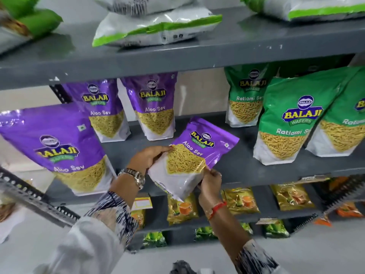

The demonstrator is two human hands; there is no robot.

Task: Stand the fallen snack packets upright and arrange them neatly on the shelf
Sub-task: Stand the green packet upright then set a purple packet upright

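Observation:
A purple Aloo Sev packet is tilted to the right over the front of the grey middle shelf, held by both hands. My left hand grips its left edge and my right hand pinches its lower right corner. Another purple packet stands at the front left, and two more stand at the back. Green Ratlami Sev packets stand on the right side of the same shelf.
The shelf above carries white-and-green bags lying flat. Lower shelves hold small yellow packets and green ones. A perforated metal upright juts in at the lower left.

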